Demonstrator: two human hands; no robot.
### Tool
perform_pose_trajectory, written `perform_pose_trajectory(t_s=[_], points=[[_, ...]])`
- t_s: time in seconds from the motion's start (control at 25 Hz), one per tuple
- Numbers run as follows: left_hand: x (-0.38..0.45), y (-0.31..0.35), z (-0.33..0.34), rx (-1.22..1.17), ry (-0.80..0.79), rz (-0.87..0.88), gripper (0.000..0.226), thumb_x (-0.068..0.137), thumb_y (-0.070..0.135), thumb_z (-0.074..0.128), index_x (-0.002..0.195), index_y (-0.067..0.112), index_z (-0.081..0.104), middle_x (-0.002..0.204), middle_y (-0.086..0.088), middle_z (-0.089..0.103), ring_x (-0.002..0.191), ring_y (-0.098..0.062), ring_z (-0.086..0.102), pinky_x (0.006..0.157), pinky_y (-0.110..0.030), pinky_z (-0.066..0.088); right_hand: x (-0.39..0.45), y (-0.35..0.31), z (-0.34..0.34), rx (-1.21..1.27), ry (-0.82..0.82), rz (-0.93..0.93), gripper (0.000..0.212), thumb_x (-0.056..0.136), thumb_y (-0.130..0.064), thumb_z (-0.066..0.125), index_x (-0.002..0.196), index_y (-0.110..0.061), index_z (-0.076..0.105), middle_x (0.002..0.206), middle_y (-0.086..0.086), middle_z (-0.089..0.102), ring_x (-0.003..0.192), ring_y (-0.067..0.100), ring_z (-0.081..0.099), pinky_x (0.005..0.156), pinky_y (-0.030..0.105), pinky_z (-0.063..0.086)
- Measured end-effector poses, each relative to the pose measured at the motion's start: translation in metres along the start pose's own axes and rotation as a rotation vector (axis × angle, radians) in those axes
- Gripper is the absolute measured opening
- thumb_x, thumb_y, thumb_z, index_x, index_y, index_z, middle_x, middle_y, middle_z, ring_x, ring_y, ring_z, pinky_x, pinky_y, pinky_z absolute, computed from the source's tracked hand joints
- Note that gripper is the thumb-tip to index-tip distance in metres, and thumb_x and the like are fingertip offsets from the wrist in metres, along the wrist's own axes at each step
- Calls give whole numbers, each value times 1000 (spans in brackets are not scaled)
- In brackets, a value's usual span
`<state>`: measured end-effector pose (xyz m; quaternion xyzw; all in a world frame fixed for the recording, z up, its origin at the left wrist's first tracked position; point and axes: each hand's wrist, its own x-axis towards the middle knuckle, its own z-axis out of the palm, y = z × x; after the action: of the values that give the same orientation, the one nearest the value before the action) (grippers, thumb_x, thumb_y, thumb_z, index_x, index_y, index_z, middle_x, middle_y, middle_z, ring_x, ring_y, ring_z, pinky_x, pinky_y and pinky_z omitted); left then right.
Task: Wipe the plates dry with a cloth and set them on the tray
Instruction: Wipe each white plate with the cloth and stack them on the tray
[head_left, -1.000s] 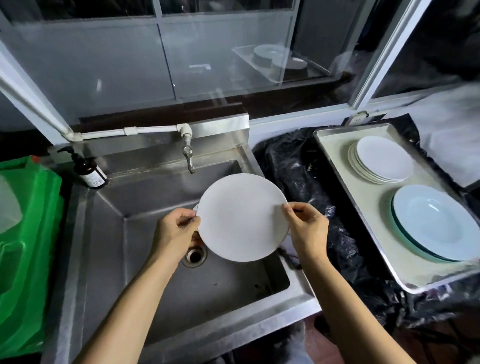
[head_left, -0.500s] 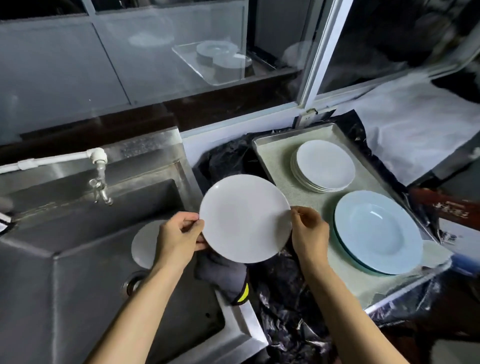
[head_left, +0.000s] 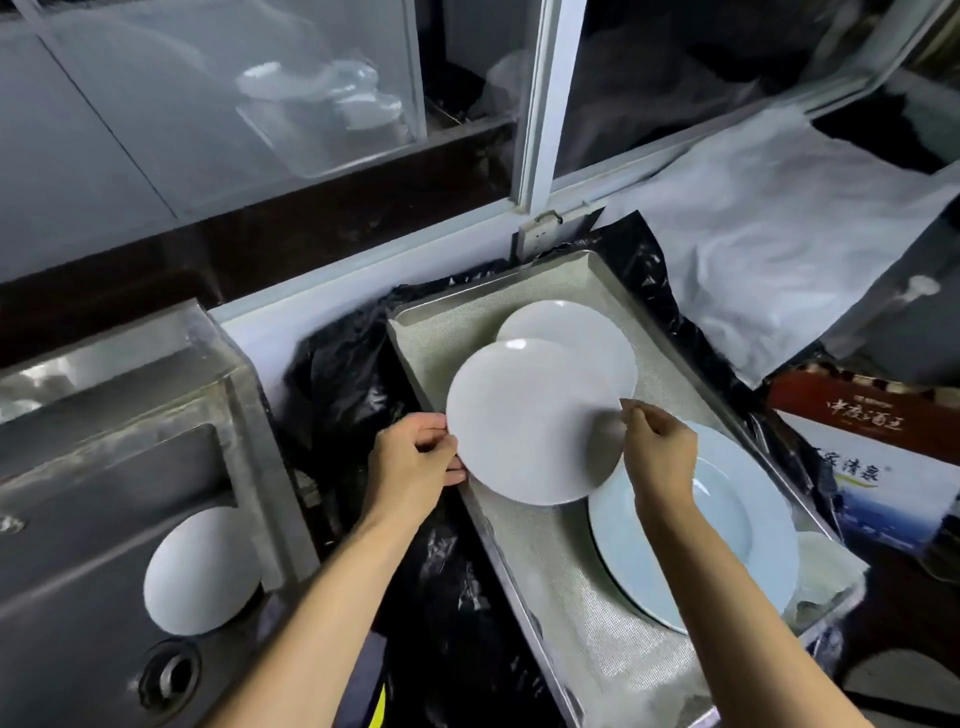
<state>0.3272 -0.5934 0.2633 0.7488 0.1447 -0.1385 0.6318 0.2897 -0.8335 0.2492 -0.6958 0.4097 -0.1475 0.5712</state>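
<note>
I hold a small white plate (head_left: 530, 421) by its two side edges above the metal tray (head_left: 524, 525). My left hand (head_left: 415, 457) pinches its left rim and my right hand (head_left: 657, 452) pinches its right rim. The held plate partly covers a stack of small white plates (head_left: 582, 332) at the tray's far end. A large pale blue plate (head_left: 727, 525) lies at the tray's near end, under my right wrist. Another white plate (head_left: 200, 571) leans inside the steel sink (head_left: 78, 509) at the left. No cloth shows in either hand.
Black plastic sheeting (head_left: 353, 374) lies between the sink and the tray and around it. A printed cardboard box (head_left: 872, 447) stands right of the tray. A white cloth-like cover (head_left: 779, 228) lies behind. A window frame (head_left: 535, 104) rises at the back.
The plate has travelled right, from above the sink to over the tray, with both hands still on its rims. My view has swung right with it.
</note>
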Motion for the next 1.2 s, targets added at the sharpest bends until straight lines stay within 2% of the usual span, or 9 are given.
perform_pose_trajectory(t_s=[0.28, 0.44, 0.56, 0.6, 0.68, 0.8, 0.84, 0.92, 1.2], points=[[56, 14, 62, 107, 15, 58, 39, 91, -8, 61, 83, 28, 74, 66, 14, 72, 63, -15, 71, 63, -34, 63, 80, 1, 12, -1, 6, 68, 28, 95, -17, 57, 114, -10, 76, 90, 3, 67, 84, 21, 57, 86, 36, 49], [74, 21, 75, 167, 11, 104, 48, 91, -7, 59, 75, 37, 69, 74, 9, 74, 74, -33, 74, 74, -50, 62, 95, -1, 19, -9, 22, 60, 27, 96, -15, 58, 113, -4, 75, 107, 13, 75, 97, 28, 67, 100, 43, 52], [81, 20, 81, 206, 7, 123, 42, 89, -7, 60, 83, 32, 73, 82, 5, 76, 75, -31, 74, 78, -49, 61, 98, 0, 20, -79, 12, -4, 23, 93, -11, 54, 87, 5, 69, 81, 22, 66, 79, 43, 53, 76, 41, 52], [82, 19, 82, 226, 3, 127, 39, 88, -7, 61, 86, 29, 76, 82, 8, 76, 74, -28, 74, 79, -48, 61, 97, -1, 20, -103, 0, -22, 23, 92, -10, 52, 74, 0, 63, 67, 15, 54, 70, 36, 42, 65, 37, 43], [84, 18, 83, 288, -11, 144, 30, 87, -4, 62, 95, 20, 78, 81, 15, 73, 77, -25, 74, 80, -46, 61, 93, -2, 19, -144, -27, -61, 25, 89, -9, 50, 65, -10, 46, 64, 3, 35, 67, 22, 31, 59, 33, 28], [79, 19, 80, 379, -53, 188, 28, 90, 1, 63, 109, 18, 75, 85, 16, 68, 83, -21, 71, 81, -38, 60, 86, -1, 18, -225, -26, -135, 20, 95, -13, 50, 80, -8, 64, 74, 9, 54, 71, 27, 49, 66, 34, 42], [76, 21, 77, 417, -65, 205, 30, 92, 5, 63, 116, 20, 72, 92, 13, 68, 85, -16, 69, 80, -32, 57, 82, 0, 19, -267, -19, -175, 21, 96, -14, 51, 97, -7, 72, 91, 14, 64, 83, 31, 59, 78, 38, 50], [67, 24, 69, 466, -77, 242, 34, 94, 11, 63, 126, 22, 66, 107, 8, 66, 88, -9, 61, 78, -24, 50, 68, -1, 22, -292, -17, -248, 32, 95, -11, 54, 123, -6, 69, 119, 16, 63, 104, 31, 64, 99, 43, 49], [22, 33, 25, 437, -66, 351, 30, 94, 10, 61, 121, 23, 68, 104, 12, 67, 80, -1, 61, 74, -6, 43, -3, -12, 46, -246, -179, -448, 32, 93, -8, 57, 122, -15, 69, 113, 3, 64, 101, 20, 65, 90, 36, 52]])
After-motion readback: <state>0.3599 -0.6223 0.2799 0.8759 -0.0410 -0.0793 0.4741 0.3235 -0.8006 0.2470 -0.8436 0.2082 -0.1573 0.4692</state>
